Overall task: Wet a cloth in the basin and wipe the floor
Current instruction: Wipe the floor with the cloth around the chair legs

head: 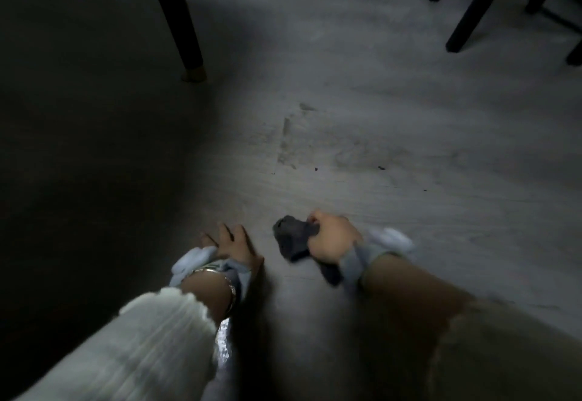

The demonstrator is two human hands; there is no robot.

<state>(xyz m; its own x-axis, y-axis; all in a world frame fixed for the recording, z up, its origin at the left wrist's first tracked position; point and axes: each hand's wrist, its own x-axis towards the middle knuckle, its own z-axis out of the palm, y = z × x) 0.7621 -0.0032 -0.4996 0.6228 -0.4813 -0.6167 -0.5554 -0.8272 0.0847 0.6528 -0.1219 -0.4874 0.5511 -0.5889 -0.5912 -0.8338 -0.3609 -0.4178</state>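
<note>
I have my right hand (330, 240) bunched with fingers closed round the dark cloth (294, 238), pressing it to the floor (378, 117) for wiping, while my left hand (231, 243) lies flat, fingers spread, as a brace.

You have one view only, from the camera on your head, so no second view overlaps it. It looks forward and steeply down at the floor (393, 92), close over your own forearms, which enter from the bottom edge. The wide lens bends the edges; dark furniture legs (176, 13) cross the top, farther off. The left side lies in shadow.
</note>
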